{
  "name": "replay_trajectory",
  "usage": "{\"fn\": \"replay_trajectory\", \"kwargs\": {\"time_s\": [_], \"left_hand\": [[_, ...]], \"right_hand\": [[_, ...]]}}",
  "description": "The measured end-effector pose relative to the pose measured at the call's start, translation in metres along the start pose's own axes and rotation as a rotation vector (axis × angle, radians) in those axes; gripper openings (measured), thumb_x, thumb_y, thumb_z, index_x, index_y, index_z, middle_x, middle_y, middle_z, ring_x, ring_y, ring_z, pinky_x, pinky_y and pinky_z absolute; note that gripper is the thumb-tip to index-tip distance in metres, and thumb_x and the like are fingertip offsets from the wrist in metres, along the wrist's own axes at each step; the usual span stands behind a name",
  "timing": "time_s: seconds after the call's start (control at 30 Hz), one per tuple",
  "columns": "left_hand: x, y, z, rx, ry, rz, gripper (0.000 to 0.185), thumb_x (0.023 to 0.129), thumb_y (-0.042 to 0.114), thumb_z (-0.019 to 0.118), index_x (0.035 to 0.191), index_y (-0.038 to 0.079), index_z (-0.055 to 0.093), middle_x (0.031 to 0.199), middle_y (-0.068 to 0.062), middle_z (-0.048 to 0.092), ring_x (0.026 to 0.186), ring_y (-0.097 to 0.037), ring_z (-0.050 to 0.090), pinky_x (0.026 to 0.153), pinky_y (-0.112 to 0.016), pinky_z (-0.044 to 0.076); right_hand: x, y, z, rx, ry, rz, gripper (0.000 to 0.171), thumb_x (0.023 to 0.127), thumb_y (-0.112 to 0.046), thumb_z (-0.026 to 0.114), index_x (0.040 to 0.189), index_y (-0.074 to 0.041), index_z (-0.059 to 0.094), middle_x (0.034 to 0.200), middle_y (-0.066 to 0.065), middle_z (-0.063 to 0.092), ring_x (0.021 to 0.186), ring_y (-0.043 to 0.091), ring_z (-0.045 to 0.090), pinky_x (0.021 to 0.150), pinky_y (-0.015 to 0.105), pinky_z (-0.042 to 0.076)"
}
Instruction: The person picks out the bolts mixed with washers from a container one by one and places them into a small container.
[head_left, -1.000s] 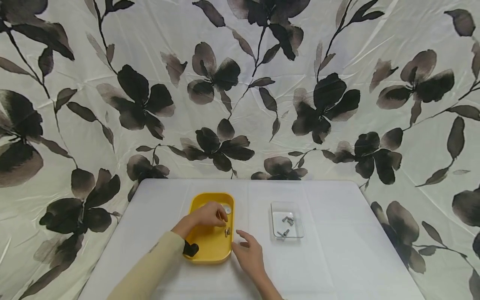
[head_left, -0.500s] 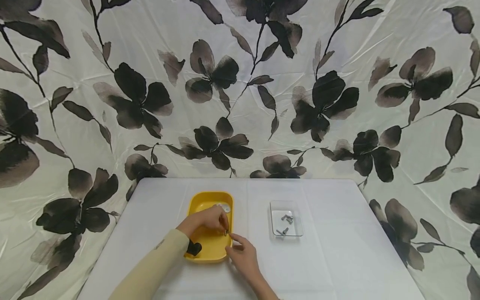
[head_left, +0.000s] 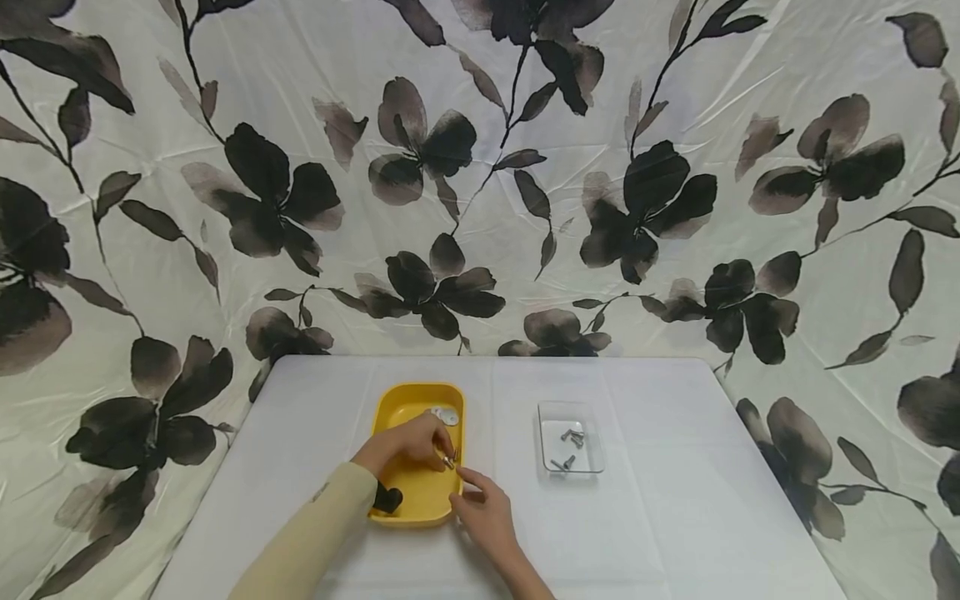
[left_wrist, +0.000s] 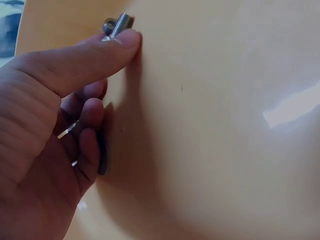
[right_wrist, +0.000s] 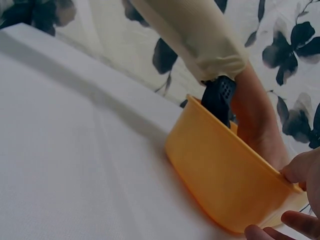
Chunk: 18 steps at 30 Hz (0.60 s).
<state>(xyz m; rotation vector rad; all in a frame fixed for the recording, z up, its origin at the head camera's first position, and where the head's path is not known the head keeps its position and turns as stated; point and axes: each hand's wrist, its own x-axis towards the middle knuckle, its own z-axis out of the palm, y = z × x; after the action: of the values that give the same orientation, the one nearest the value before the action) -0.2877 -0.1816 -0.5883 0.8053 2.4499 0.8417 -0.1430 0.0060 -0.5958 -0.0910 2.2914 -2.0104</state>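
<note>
My left hand reaches into the yellow tray and pinches a small metal screw between thumb and fingers. Its threaded end sticks up past the thumb tip, with a round metal piece right beside it. The other fingers curl in, and the edge of a grey disc shows behind them. My right hand holds the tray's right rim, its fingertips at the edge close to the screw. In the right wrist view, its lower fingers hang loose outside the tray wall.
Pale round discs lie at the tray's far right end. To the right, a transparent box contains several metal screws. Both containers stand on a white table, and a floral cloth hangs behind it.
My right hand has come in from beside the tray to its rim. My left hand has moved down to the metal pieces, and the screw now lies tilted between its fingertips.
</note>
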Motion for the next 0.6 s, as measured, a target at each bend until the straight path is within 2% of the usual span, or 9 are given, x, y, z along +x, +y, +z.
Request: {"fn": "replay_trajectory", "kwargs": {"time_s": [0.07, 0.13, 0.43, 0.6], "left_hand": [[-0.0009, -0.0014, -0.0005, -0.032, 0.021, -0.013, 0.016, 0.072, 0.008, 0.086, 0.083, 0.017, 0.078, 0.081, 0.013, 0.070, 0.076, -0.007, 0.060, 0.077, -0.030, 0.050], [-0.0018, -0.0031, -0.0001, -0.060, 0.032, -0.025, 0.015, 0.072, 0.007, 0.085, 0.082, 0.016, 0.078, 0.081, 0.011, 0.071, 0.075, -0.008, 0.060, 0.070, -0.027, 0.051], [-0.0020, -0.0052, 0.0068, -0.039, 0.041, -0.048, 0.014, 0.072, 0.015, 0.087, 0.078, 0.023, 0.077, 0.081, 0.015, 0.068, 0.077, -0.008, 0.057, 0.072, -0.028, 0.049], [-0.0037, -0.0025, 0.0064, -0.027, 0.060, -0.073, 0.012, 0.072, 0.020, 0.087, 0.076, 0.024, 0.076, 0.080, 0.014, 0.067, 0.078, -0.009, 0.055, 0.072, -0.028, 0.048]], "right_hand": [[0.0008, 0.0004, 0.0007, -0.003, 0.002, 0.000, 0.039, 0.088, -0.011, 0.070, 0.126, -0.005, 0.063, 0.126, 0.017, 0.059, 0.096, 0.023, 0.065, 0.063, 0.026, 0.055], [0.0009, 0.0009, 0.0016, -0.002, 0.001, 0.001, 0.039, 0.088, -0.011, 0.070, 0.126, -0.005, 0.063, 0.126, 0.017, 0.059, 0.096, 0.023, 0.065, 0.063, 0.026, 0.055], [-0.0028, -0.0033, 0.0042, 0.042, -0.013, -0.045, 0.039, 0.088, -0.005, 0.069, 0.126, 0.001, 0.061, 0.127, 0.024, 0.056, 0.093, 0.028, 0.067, 0.059, 0.028, 0.055], [0.0014, 0.0017, 0.0040, 0.037, -0.022, -0.050, 0.040, 0.088, -0.009, 0.070, 0.127, -0.002, 0.061, 0.127, 0.019, 0.058, 0.094, 0.023, 0.066, 0.063, 0.025, 0.055]]}}
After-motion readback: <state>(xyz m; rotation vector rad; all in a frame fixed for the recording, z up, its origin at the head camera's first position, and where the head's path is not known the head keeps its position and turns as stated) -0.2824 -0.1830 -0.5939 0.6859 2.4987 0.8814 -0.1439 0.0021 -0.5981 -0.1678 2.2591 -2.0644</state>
